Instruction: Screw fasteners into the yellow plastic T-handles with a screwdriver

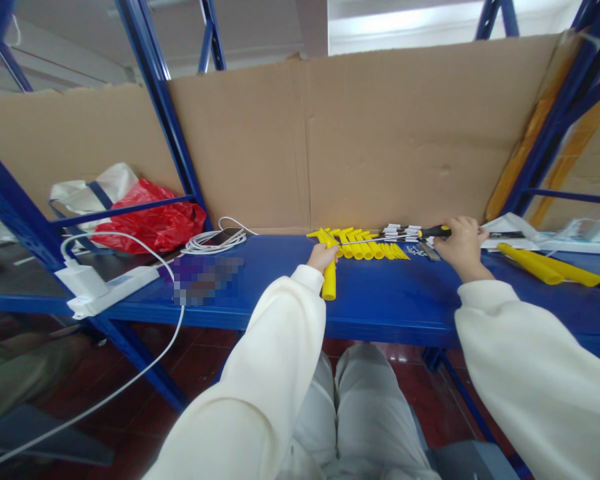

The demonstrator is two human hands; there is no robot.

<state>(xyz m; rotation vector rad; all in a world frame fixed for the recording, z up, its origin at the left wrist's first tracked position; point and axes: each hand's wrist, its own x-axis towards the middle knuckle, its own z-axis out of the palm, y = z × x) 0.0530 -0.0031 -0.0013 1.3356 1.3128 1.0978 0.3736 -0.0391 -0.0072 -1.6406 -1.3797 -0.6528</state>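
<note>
Cream sweatshirt sleeves [275, 347] nearest, flanking pale grey trousers [373, 400], short of the front edge of the long blue metal worktop [400, 328]. At the worktop's front left, a white power strip [127, 283] with a chunky white adapter [84, 280] plugged in and a long white cable [95, 404] trailing down past the front edge. Over the middle of the worktop, the left hand [322, 256], curled closed around a T-shaped yellow plastic tool [329, 283], with its handle toward the front edge and its crosspiece toward the back. Over the worktop's right half, the right hand [461, 243], closed on the black-and-yellow grip of a slim-shafted metal screwdriver [434, 231], levelled leftward at the tool's head (contact at the tip too small to tell). Flat on the worktop's right, two long yellow tubular handles [535, 265]. Across the worktop's back half, from the middle rightward, an overlapping row of yellow plastic pieces [364, 249], then small pale bits [416, 251]. At the worktop's back left, a coiled white cord [213, 245]; past its left end, a crumpled red plastic bag [155, 213]. Behind the worktop, brown cardboard panels [405, 133].
</note>
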